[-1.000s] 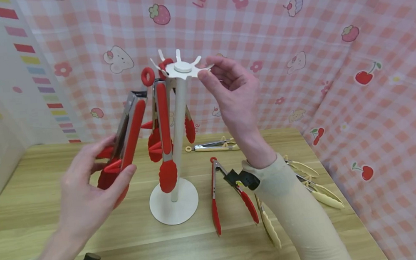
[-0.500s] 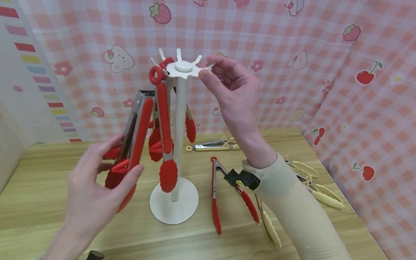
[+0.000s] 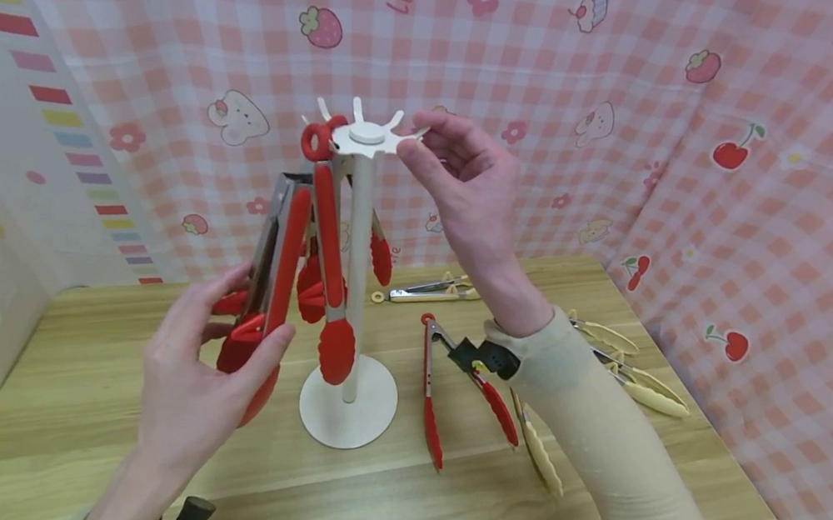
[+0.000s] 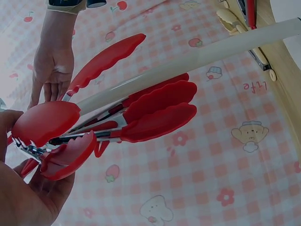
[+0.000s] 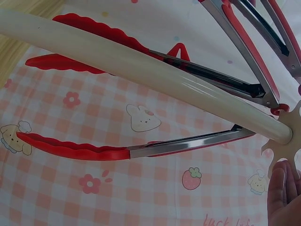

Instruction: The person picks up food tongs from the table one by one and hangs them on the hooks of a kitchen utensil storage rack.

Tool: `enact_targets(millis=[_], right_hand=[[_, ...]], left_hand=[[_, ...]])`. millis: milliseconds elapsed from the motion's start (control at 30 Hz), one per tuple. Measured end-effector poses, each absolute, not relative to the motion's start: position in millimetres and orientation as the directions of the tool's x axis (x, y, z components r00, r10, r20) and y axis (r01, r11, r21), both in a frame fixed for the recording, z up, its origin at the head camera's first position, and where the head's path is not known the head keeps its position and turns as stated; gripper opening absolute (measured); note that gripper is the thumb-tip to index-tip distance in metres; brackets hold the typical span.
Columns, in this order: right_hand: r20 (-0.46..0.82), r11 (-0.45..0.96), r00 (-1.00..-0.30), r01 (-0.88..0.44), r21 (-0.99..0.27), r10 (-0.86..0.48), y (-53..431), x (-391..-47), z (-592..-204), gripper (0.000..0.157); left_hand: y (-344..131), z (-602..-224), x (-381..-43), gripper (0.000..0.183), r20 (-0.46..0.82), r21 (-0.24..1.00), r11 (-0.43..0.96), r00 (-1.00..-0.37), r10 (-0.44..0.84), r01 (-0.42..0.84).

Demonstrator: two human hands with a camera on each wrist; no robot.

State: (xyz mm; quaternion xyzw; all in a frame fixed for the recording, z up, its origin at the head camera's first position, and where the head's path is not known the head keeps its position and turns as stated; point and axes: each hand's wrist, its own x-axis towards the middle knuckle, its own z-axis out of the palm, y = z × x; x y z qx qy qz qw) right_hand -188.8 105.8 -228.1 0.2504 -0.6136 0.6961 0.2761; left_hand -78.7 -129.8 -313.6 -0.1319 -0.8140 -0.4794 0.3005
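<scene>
Left hand (image 3: 185, 381) grasps the red tongs (image 3: 286, 247), tilted to the left of the stand (image 3: 359, 232); their ring (image 3: 306, 143) appears to overlap the hooks (image 3: 358, 110), though whether it is seated cannot be told. Right hand (image 3: 469, 167) pinches a hook tip on the opposite side, presumably as a brace. For secure seating, hold this brace firmly, centre the ring over one hook, and avoid jarring the hung tongs (image 3: 329, 243).

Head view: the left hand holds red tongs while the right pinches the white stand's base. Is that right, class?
Not the base: the head view shows the right hand pinching the white stand's pronged top; the left hand holds red tongs.
</scene>
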Motion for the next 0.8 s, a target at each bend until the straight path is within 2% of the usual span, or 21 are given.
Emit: enact_targets(millis=[367,800], right_hand=[[0.689,-0.095,-0.721,-0.693,-0.715,0.078,106.1,-189.0,-228.5,0.026],[0.683,-0.094,-0.726,-0.687,-0.72,0.079,106.1,-188.6,-228.8,0.026]], left_hand=[[-125.2,-313.6,-80.8,0.072,0.63,0.693,0.486,-0.775,-0.05,0.533],[-118.9,-316.3,-76.9,0.071,0.59,0.692,0.515,-0.807,0.002,0.507]])
